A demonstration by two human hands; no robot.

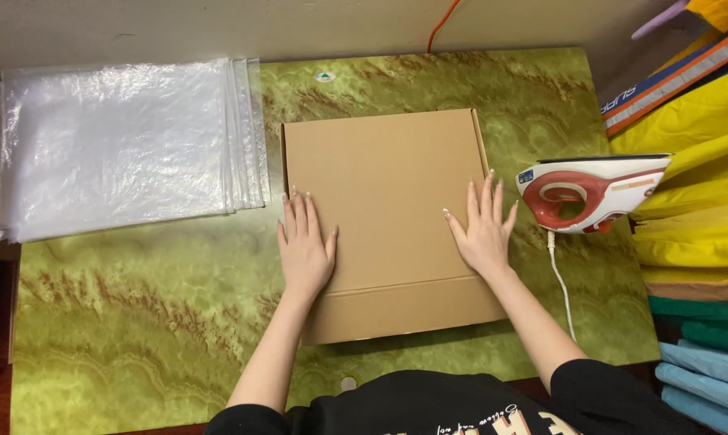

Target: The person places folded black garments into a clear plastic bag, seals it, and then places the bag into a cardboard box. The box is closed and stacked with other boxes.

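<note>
My left hand (pixel 306 246) lies flat with the fingers spread on the left edge of the brown cardboard box (pixel 389 221), and my right hand (pixel 482 228) lies flat in the same way on its right edge. Neither hand pinches anything; both only press down. The box is closed and flat, and it sits in the middle of the table (pixel 138 322), a little toward the near edge. I judge that I am holding the box steady and square. A next move would need both palms to stay even, so the box does not slide on the smooth top.

The table has a glossy green surface with a brown marble pattern. At its far left corner lies a stack of clear plastic bags (pixel 126 145). Near the right edge a red and white iron (pixel 589 192) rests on its side, close to my right fingers but apart. Beyond the right edge folded fabrics (pixel 694 242) in yellow, green and blue are piled.
</note>
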